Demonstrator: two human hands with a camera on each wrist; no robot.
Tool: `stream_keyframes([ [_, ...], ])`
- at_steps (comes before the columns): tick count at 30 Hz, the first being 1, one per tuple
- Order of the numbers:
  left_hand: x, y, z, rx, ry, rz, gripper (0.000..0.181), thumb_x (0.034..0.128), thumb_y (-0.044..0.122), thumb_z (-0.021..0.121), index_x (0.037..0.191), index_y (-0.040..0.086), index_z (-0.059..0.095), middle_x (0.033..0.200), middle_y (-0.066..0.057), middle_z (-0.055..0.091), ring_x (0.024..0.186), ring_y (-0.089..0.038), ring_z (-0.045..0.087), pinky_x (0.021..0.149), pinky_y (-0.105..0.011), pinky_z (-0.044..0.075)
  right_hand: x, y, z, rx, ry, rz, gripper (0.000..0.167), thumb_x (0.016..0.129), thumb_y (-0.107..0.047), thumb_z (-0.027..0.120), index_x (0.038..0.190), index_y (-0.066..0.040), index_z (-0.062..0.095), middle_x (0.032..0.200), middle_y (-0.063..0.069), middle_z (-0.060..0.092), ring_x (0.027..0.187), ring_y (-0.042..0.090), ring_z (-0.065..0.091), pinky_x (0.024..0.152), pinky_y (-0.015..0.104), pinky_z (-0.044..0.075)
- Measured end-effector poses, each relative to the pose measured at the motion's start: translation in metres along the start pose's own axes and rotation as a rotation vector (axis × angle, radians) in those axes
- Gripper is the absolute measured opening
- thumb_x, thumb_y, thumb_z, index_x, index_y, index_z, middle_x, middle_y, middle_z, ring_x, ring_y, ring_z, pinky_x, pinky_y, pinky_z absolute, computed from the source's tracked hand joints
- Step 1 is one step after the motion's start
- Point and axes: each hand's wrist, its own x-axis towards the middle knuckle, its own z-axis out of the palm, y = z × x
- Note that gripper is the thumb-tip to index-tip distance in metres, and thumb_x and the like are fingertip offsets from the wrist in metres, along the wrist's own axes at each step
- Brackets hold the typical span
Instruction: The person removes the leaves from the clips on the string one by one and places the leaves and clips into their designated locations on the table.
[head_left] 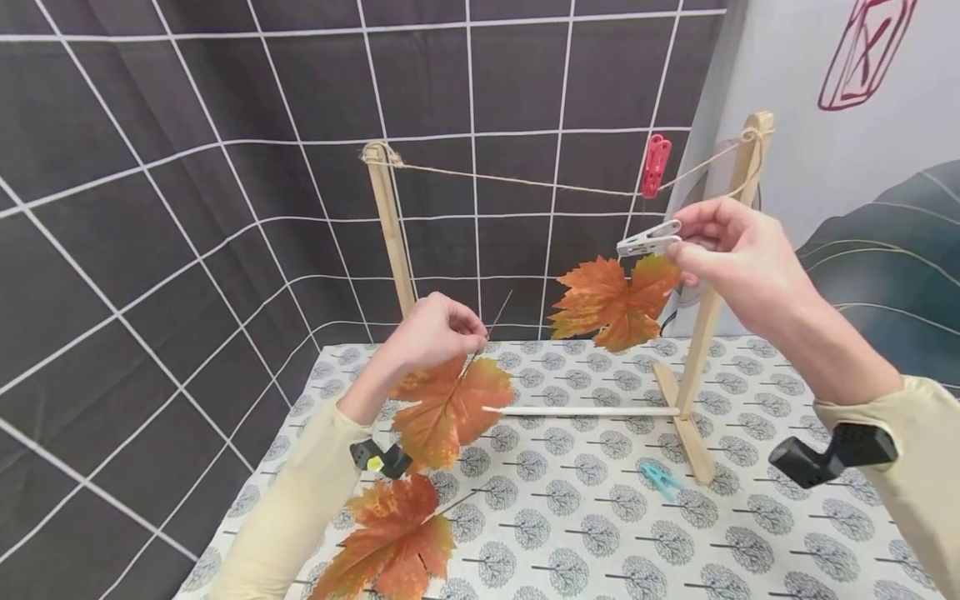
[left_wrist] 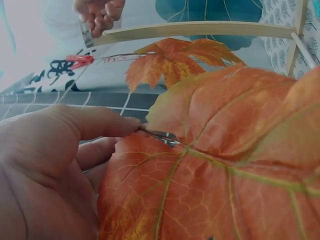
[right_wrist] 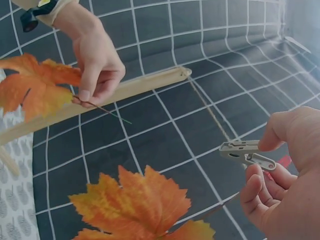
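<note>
My left hand (head_left: 438, 333) pinches the thin stem of an orange leaf (head_left: 442, 412), which hangs below the fingers at the left post. Between thumb and fingers, my right hand (head_left: 738, 258) grips a white clothespin (head_left: 648, 240) by its handle end, just under the string. A red clothespin (head_left: 655, 167) is clipped on the string (head_left: 525, 180) near the right post. Beneath it hangs another orange leaf (head_left: 618, 302), its stem reaching up to the red clothespin in the left wrist view. The right wrist view shows the white clothespin (right_wrist: 247, 154) close, touching no leaf.
A wooden post (head_left: 392, 233) stands at the left, another (head_left: 705, 350) at the right, with a white rod (head_left: 585, 412) low between them. A blue clothespin (head_left: 660, 480) and a third leaf (head_left: 397, 542) lie on the tree-patterned cloth (head_left: 562, 500). Behind is a dark gridded backdrop (head_left: 517, 83).
</note>
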Motion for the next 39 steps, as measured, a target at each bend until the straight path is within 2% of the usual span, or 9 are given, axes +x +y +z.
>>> stream_keyframes([
  [4,-0.003,-0.006,0.002,0.014,-0.063,0.001,0.005,0.0837,0.006,0.073,0.086,0.006,0.078,0.074,0.004,0.071,0.071,-0.012,0.061,0.059,-0.026,0.042,-0.008,0.01,-0.004,0.049,0.003,0.017,0.023,0.09,0.009,0.065,0.109,-0.001,0.056,0.092,0.004,0.066,0.066,0.012,0.057,0.058,0.02,0.05],
  [8,-0.005,-0.011,0.006,0.007,-0.083,0.009,0.005,0.083,0.004,0.073,0.086,0.004,0.077,0.074,0.003,0.071,0.07,-0.01,0.061,0.058,-0.025,0.042,-0.014,0.019,-0.008,0.098,-0.001,0.014,0.022,0.09,0.011,0.064,0.107,-0.001,0.058,0.09,0.006,0.066,0.064,0.012,0.057,0.059,0.019,0.05],
  [15,-0.005,-0.016,0.007,0.008,-0.101,0.027,0.005,0.0825,0.004,0.074,0.086,0.004,0.078,0.075,0.003,0.072,0.07,-0.01,0.063,0.061,-0.024,0.045,-0.022,0.026,-0.015,-0.042,0.032,0.048,0.021,0.091,0.007,0.063,0.109,-0.004,0.057,0.09,0.002,0.065,0.064,0.01,0.058,0.061,0.018,0.05],
  [22,-0.01,-0.023,0.014,0.006,-0.133,0.039,0.005,0.0819,0.002,0.073,0.084,0.004,0.077,0.073,0.002,0.071,0.067,-0.009,0.06,0.059,-0.024,0.043,-0.035,0.039,-0.023,0.005,-0.001,0.077,0.023,0.092,0.007,0.063,0.111,-0.004,0.056,0.09,0.002,0.062,0.066,0.011,0.057,0.065,0.017,0.05],
  [24,-0.012,-0.027,0.017,0.004,-0.145,0.039,0.005,0.0823,0.002,0.073,0.083,0.004,0.077,0.073,0.003,0.07,0.067,-0.008,0.059,0.058,-0.024,0.043,-0.04,0.044,-0.024,-0.047,0.006,0.087,0.022,0.093,0.005,0.063,0.111,-0.005,0.056,0.09,0.0,0.061,0.066,0.011,0.057,0.066,0.017,0.05],
  [29,-0.019,-0.039,0.022,0.012,-0.17,0.032,0.005,0.0819,0.003,0.073,0.084,0.005,0.077,0.073,0.004,0.07,0.067,-0.008,0.059,0.058,-0.024,0.044,-0.049,0.057,-0.024,-0.059,0.008,0.124,0.02,0.094,0.003,0.061,0.111,-0.004,0.055,0.089,0.0,0.06,0.066,0.011,0.056,0.066,0.018,0.049],
  [30,-0.02,-0.041,0.023,0.014,-0.172,0.035,0.005,0.0814,0.002,0.074,0.084,0.005,0.077,0.073,0.004,0.07,0.067,-0.008,0.06,0.059,-0.024,0.045,-0.051,0.06,-0.025,-0.02,0.008,0.126,0.02,0.093,0.005,0.061,0.111,-0.003,0.055,0.088,0.001,0.06,0.066,0.011,0.056,0.066,0.018,0.049],
  [35,-0.024,-0.048,0.024,0.002,-0.182,0.049,0.006,0.0797,0.001,0.073,0.083,0.005,0.077,0.074,0.004,0.07,0.067,-0.009,0.062,0.063,-0.026,0.049,-0.056,0.069,-0.026,0.04,0.029,0.124,0.02,0.092,0.008,0.061,0.108,-0.002,0.054,0.087,0.001,0.06,0.064,0.011,0.057,0.064,0.018,0.049],
  [39,-0.028,-0.052,0.025,-0.008,-0.197,0.057,0.008,0.0804,-0.001,0.072,0.081,0.006,0.076,0.074,0.003,0.069,0.068,-0.009,0.06,0.064,-0.026,0.049,-0.06,0.076,-0.028,0.051,0.035,0.13,0.021,0.092,0.009,0.06,0.108,-0.003,0.053,0.088,0.0,0.061,0.066,0.01,0.058,0.066,0.017,0.049],
])
